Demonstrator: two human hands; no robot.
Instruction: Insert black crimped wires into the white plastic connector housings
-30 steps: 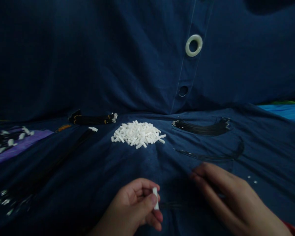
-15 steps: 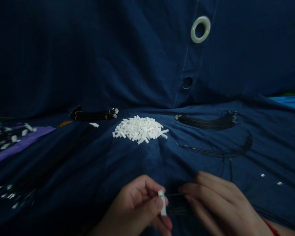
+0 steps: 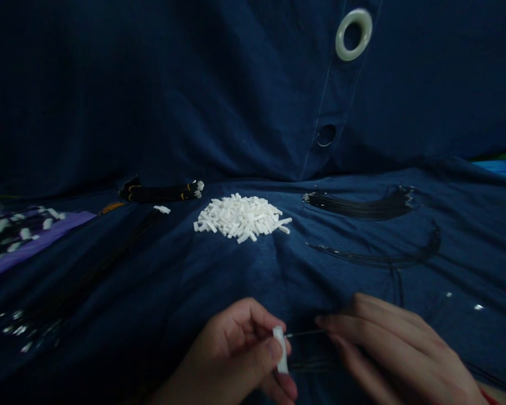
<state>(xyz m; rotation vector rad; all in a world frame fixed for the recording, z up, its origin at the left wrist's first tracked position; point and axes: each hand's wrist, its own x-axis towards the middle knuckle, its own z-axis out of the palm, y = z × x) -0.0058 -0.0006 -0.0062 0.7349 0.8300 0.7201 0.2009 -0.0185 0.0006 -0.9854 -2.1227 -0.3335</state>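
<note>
Slightly farther apart, left hand (image 3: 236,350) pinches one white piece (image 3: 281,351) and right hand (image 3: 398,347) one wire (image 3: 304,333), each grip narrow.

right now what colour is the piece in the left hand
The piece in the left hand is white, seen best in the head view.

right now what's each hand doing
Left hand: closed, pinching a small white rectangular piece between thumb and fingers.
Right hand: closed, fingertips pinching a thin dark strand that reaches toward the white piece.
</note>
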